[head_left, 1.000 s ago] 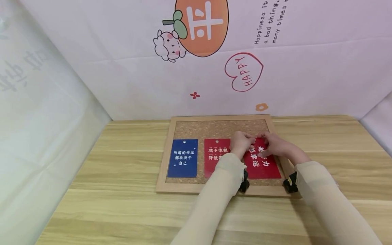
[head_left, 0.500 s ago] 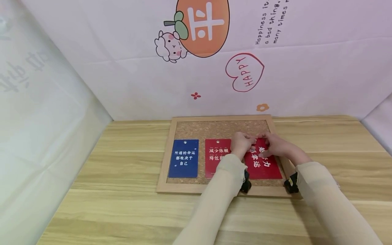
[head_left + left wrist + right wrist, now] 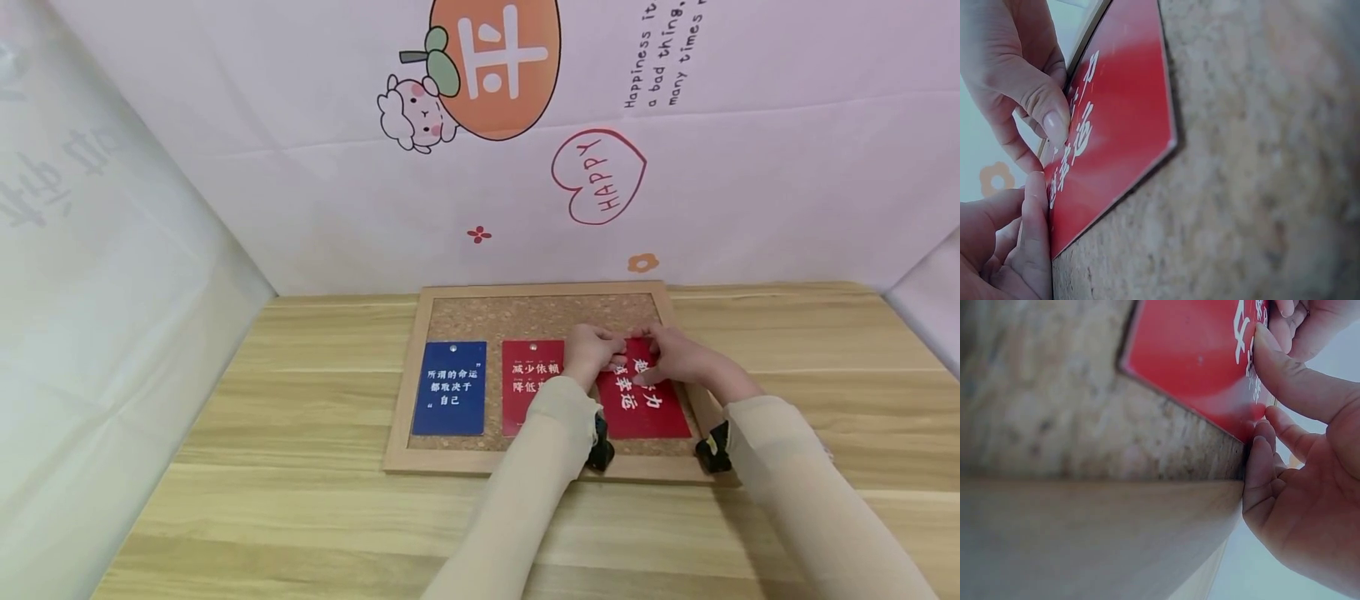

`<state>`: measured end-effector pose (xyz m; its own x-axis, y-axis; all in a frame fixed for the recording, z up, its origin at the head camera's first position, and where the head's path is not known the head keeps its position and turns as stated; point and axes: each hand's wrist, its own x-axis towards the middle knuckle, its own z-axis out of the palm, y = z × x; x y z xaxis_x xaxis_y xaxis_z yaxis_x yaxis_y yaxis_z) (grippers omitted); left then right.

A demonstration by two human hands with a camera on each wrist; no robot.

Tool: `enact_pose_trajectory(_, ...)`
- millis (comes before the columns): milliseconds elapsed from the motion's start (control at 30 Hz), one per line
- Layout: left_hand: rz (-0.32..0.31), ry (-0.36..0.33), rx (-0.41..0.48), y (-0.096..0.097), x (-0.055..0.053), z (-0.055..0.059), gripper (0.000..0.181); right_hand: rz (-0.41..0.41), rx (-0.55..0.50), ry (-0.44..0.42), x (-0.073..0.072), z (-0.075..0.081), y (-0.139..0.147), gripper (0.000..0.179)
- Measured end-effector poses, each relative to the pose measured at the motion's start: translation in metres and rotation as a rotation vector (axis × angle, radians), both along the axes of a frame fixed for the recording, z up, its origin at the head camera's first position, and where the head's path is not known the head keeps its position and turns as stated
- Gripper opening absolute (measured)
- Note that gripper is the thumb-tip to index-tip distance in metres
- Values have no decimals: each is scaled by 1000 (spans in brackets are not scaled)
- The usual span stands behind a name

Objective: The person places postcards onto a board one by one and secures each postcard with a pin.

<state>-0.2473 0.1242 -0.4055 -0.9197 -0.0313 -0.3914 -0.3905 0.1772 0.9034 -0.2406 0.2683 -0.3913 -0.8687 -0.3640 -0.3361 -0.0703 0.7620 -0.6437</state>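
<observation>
A red card [image 3: 643, 415] with white characters lies at the right end of a cork board [image 3: 495, 317]. My left hand [image 3: 591, 348] has its fingers bent at the card's upper left part. In the left wrist view, fingertips of the left hand [image 3: 1010, 244] lie along the card's edge. My right hand [image 3: 686, 358] spans the card's upper right part. The right wrist view shows the right hand [image 3: 1316, 437] with its thumb on the card's face and its other fingers at the top edge. The fingertips of both hands nearly meet there.
Left of the hands, a second red card [image 3: 517, 400] is partly covered by the left arm. A blue card [image 3: 448, 412] with a pin at its top lies farther left. The board's wooden frame [image 3: 465, 462] rests on the wooden table [image 3: 300, 483], against a printed white backdrop [image 3: 315, 208].
</observation>
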Motion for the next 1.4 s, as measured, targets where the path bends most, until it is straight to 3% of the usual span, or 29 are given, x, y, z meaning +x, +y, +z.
enact_pose_trajectory(267, 7, 11, 69, -2, -1, -2, 12, 0, -6, 11, -2, -2, 1, 74)
enact_pose_trajectory(500, 23, -30, 82, -3, -5, -5, 11, 30, -44, 59, -8, -14, 11, 78)
enact_pose_trajectory(967, -58, 9, 103, -8, -1, -1, 17, 2, -4, 18, 2, 1, -1, 72)
enact_pose_trajectory(1400, -84, -3, 17, -6, -5, -3, 20, -3, 3, 15, 1, 1, 0, 72)
